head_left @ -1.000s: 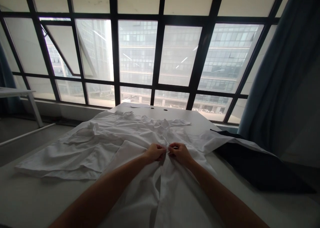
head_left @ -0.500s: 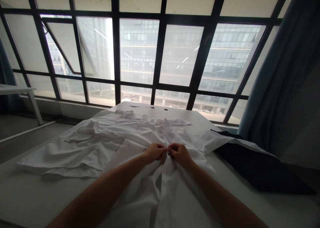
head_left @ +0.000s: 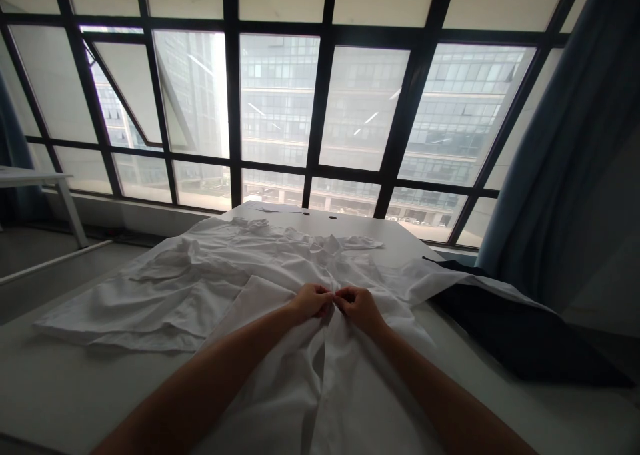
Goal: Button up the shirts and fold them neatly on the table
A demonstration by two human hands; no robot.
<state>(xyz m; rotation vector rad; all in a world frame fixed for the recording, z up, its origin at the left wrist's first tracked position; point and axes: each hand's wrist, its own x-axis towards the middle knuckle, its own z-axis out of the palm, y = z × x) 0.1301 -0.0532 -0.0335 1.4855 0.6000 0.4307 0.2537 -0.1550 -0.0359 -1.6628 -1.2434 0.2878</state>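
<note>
A white shirt (head_left: 370,388) lies spread on the table, its collar toward the window and its front opening running down toward me. At the middle of that opening, my left hand (head_left: 314,302) pinches the shirt's front edge. My right hand (head_left: 356,305) pinches the opposite edge, its fingertips meeting those of the left. Any button between the fingers is too small and hidden to make out. Below the hands the two front edges hang apart with a dark gap. Another crumpled white garment (head_left: 165,302) lies to the left of my left forearm.
Dark folded cloth (head_left: 520,335) lies at the right of the white table (head_left: 45,375), partly under the shirt's sleeve (head_left: 440,280). A blue curtain (head_left: 535,175) hangs at the right. Large windows stand behind the table; another table (head_left: 35,177) is at the left.
Both hands stay at the same spot on the shirt's opening, with only a slight shift of the fingers. The shirt and the other cloth lie as before.
</note>
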